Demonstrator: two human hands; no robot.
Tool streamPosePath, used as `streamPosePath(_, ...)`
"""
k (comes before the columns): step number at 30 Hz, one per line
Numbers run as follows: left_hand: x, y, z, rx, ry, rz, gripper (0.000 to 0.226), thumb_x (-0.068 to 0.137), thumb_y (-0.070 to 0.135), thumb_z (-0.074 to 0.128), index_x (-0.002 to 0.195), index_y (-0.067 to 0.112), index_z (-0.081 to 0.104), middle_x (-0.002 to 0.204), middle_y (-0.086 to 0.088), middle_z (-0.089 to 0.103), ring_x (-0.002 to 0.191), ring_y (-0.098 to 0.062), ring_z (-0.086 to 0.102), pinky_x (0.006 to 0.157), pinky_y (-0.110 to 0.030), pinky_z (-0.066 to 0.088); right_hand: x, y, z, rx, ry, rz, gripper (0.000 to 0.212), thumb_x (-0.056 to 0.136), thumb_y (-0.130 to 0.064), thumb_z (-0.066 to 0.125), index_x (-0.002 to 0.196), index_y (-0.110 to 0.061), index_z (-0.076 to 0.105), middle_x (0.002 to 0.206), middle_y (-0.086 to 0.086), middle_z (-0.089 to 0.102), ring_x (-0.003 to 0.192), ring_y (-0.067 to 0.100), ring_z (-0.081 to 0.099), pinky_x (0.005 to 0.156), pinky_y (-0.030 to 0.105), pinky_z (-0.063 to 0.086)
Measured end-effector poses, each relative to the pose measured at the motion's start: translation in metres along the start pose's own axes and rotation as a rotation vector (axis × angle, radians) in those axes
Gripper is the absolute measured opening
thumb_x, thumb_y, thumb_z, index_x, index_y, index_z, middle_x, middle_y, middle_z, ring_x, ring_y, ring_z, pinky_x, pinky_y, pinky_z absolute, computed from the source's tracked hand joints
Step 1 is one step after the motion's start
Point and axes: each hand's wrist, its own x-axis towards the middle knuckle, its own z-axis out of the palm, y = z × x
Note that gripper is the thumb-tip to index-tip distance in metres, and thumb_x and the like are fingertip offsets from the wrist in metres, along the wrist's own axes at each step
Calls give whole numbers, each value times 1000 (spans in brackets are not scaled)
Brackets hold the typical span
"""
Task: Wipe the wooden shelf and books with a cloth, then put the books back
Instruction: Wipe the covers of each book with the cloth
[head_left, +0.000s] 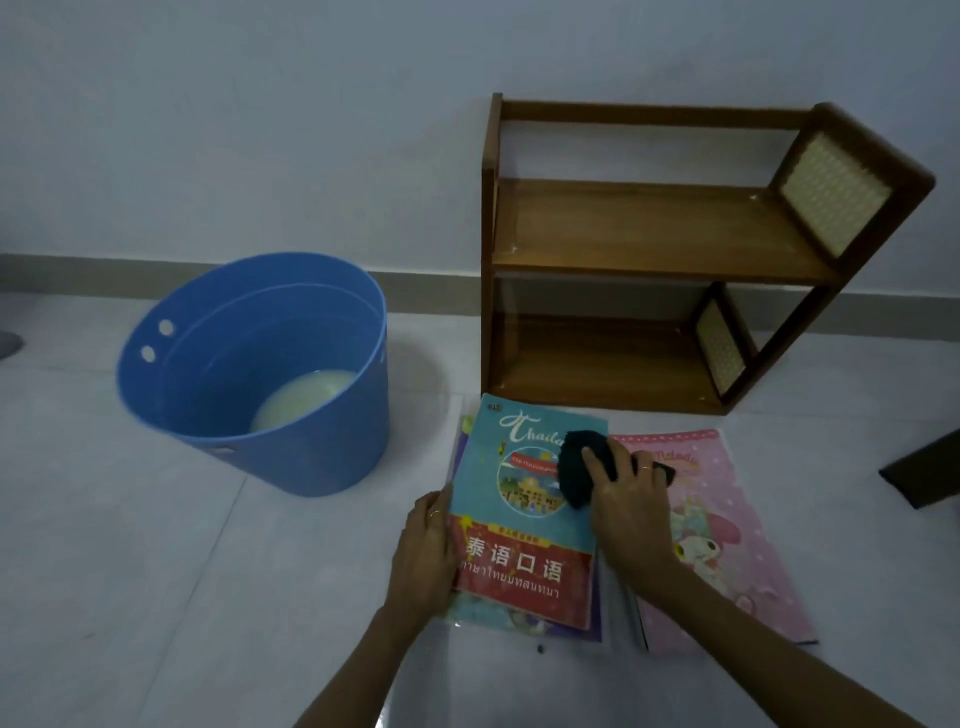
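Brown wooden shelf (649, 228) upright against the wall, two tiers, both bare, woven cane panels in the right side frame. Stack of books on the floor just in front of it. Top book (524, 519) flat, cover up: teal upper part with "Thaila…" in white script and a round picture, red lower band with Chinese and Thai lettering. More books under it, only edges visible. Pink book (727, 545) flat beside the stack on the right, dotted cover with a cartoon rabbit. Dark cloth (579, 473) bunched on the teal cover, near its right edge, partly over the round picture.
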Motion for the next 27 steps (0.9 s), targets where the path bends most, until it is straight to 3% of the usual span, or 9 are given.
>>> streamPosePath(3,1,-2,6,-69,-22,-5,48,90,57,25,135,42,25,140,4,41,115,-2,48,102,-27,42,-14,-1,23,46,-24,-83,55,55,-17,85,107,-6,70,95,21,66,75,34,63,60,41,54)
streamPosePath(6,3,-9,11,-23,-61,-6,75,84,71,20,148,34,7,156,1,21,138,-15,33,111,-42,35,-31,-13,39,102,-23,-217,47,77,-36,56,112,-7,67,99,14,62,82,28,61,70,37,54)
streamPosePath(10,13,-7,14,90,-109,58,79,89,61,33,146,30,-11,156,9,-7,146,-12,2,118,-35,21,-21,-12,50,44,-28,-320,56,85,-52,41,127,-19,58,126,13,52,114,31,52,99,52,36)
streamPosePath(13,27,-13,15,146,-148,66,77,96,44,42,149,25,-11,159,3,-6,146,-14,-1,118,-34,13,-1,-8,54,35,-133,-383,56,97,-51,20,144,-25,36,153,8,30,142,30,26,109,61,23)
streamPosePath(17,34,-18,9,182,-151,74,64,101,30,36,151,24,-4,159,-1,2,147,-17,5,114,-25,-3,4,-12,59,65,-212,-378,61,99,-47,5,149,-18,24,156,9,23,144,28,17,112,56,25)
streamPosePath(19,33,-16,3,158,-162,60,61,101,29,35,151,24,1,159,-3,7,146,-19,10,116,-29,2,2,-13,59,68,-214,-382,62,99,-46,3,149,-16,25,156,9,21,144,28,17,113,51,25)
streamPosePath(22,33,-18,2,101,-216,40,58,101,31,33,149,32,0,158,-6,15,143,-24,23,119,-42,17,-7,-19,57,55,-174,-333,62,101,-40,4,142,-11,40,150,13,36,138,31,34,107,51,36)
streamPosePath(25,34,-24,8,-27,-250,-38,61,91,57,29,143,51,-3,148,-12,36,124,-30,51,101,-49,45,-34,-36,57,72,-133,-251,69,101,-37,-1,135,-5,50,142,18,46,129,35,46,102,53,39)
streamPosePath(27,37,-28,11,-30,-217,-19,72,80,78,29,142,52,6,143,-13,42,113,-26,59,93,-46,52,-55,-51,60,72,-139,-260,70,101,-36,-1,133,-2,51,140,21,47,128,38,47,98,55,44)
